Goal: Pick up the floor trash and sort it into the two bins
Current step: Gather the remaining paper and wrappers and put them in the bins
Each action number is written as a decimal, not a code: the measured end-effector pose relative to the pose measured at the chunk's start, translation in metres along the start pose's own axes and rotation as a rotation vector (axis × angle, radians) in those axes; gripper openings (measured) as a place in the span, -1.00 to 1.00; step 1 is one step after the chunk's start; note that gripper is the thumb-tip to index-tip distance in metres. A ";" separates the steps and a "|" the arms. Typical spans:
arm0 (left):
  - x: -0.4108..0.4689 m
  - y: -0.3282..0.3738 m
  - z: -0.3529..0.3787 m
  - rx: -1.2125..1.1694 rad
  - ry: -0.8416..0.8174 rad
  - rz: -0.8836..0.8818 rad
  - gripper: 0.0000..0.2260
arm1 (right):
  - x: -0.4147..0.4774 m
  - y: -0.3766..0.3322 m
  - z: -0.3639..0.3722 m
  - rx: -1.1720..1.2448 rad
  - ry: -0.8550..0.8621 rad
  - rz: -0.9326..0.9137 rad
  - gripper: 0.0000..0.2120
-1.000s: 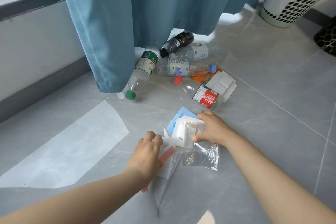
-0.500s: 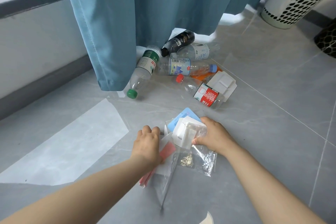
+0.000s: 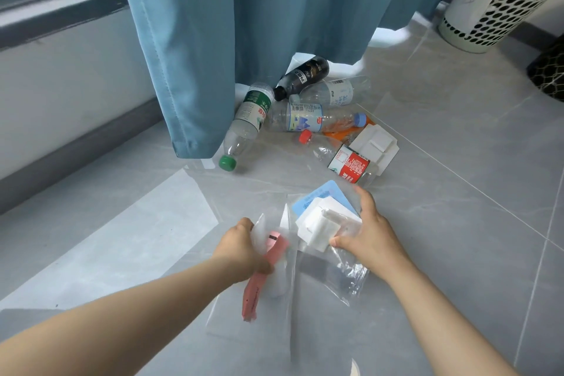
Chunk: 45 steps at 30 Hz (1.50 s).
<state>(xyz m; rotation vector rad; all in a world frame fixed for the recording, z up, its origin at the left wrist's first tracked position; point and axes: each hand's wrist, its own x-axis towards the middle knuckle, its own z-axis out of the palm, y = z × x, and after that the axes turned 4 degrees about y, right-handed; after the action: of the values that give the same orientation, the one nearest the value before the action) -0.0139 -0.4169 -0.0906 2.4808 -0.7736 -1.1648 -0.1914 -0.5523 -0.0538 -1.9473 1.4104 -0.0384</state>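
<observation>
Both hands are loaded: the left hand (image 3: 244, 249) is curled round a clear wrapper with a pink packet (image 3: 259, 278) inside, and the right hand (image 3: 370, 236) is clamped on a white packaging stack (image 3: 323, 223) plus a floppy clear bag (image 3: 345, 275), low over the floor (image 3: 457, 192). The risk imo is that slick bag or a loose card sliding out mid-carry. Bottles (image 3: 305, 116) crowd the curtain (image 3: 229, 24) hem, but the tiles toward the white bin (image 3: 500, 0) look open.

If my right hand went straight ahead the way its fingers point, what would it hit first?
Probably the red-labelled bottle, lying just beyond your right hand, which grips white packaging. Its height above the floor is unclear, so it could pass over.
</observation>
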 end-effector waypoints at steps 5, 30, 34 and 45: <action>-0.010 0.014 -0.051 -0.038 0.015 0.063 -0.72 | -0.012 -0.025 -0.015 -0.024 0.129 0.061 -0.46; -0.243 0.228 -0.394 -0.315 0.180 0.134 -0.82 | -0.138 -0.342 -0.321 0.324 0.292 0.063 -0.90; -0.311 0.269 -0.445 -0.319 0.196 0.137 -0.82 | -0.187 -0.385 -0.393 0.357 0.311 0.078 -0.92; -0.500 0.385 -0.550 -0.419 0.274 0.191 -0.77 | -0.335 -0.466 -0.579 0.475 0.470 0.133 -0.92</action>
<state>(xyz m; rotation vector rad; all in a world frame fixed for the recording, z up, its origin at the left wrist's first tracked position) 0.0164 -0.4203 0.7460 2.1059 -0.6005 -0.8001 -0.1866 -0.5115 0.7608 -1.4973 1.6377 -0.7418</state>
